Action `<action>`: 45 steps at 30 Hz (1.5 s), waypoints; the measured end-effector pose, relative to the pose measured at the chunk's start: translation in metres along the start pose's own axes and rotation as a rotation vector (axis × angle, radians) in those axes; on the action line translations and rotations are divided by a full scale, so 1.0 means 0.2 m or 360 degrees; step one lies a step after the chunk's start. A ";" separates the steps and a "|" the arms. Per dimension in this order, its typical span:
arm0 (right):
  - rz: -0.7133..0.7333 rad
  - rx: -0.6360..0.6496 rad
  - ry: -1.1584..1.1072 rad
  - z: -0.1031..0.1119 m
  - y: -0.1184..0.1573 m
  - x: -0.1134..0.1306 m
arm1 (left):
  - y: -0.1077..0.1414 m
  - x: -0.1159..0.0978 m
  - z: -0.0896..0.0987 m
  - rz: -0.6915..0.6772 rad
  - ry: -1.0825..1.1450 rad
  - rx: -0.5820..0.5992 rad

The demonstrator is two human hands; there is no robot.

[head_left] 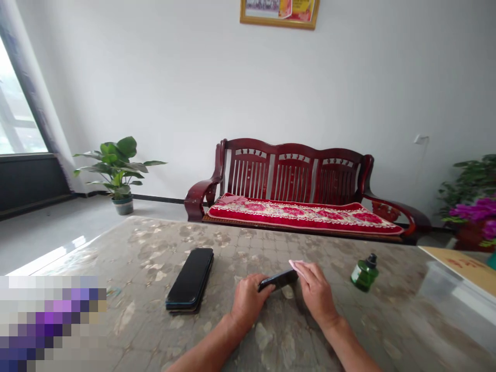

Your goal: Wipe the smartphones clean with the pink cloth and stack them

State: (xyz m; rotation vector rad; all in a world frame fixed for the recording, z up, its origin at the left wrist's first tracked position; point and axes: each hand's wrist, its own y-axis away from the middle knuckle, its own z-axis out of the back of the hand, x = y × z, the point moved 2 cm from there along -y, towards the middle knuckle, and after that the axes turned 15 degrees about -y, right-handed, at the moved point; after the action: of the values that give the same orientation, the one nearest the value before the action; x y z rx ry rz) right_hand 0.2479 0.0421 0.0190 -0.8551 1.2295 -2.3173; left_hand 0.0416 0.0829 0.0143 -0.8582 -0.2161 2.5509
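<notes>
Hands [247, 298] [316, 297], two, hold one phone [279, 280] and one pink cloth [296, 265].

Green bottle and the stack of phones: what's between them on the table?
In the head view, between the bottle and the stack: left hand holding a phone, right hand with a pink cloth at its end.

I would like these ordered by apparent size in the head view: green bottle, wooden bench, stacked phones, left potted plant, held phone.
1. Wooden bench
2. Left potted plant
3. Stacked phones
Unranked, both smaller: green bottle and held phone. They look near in size, and the phone is partly covered.
</notes>
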 end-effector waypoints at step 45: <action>0.0078 0.0287 -0.0124 -0.11 -0.04 0.33 | 0.00 0.02 -0.05 -0.0099 -0.0078 0.0024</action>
State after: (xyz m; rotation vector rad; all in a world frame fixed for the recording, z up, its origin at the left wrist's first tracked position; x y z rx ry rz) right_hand 0.1839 0.0225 0.0379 -0.8342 0.9815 -2.2918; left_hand 0.0435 0.0842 0.0042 -0.7721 -0.2346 2.5140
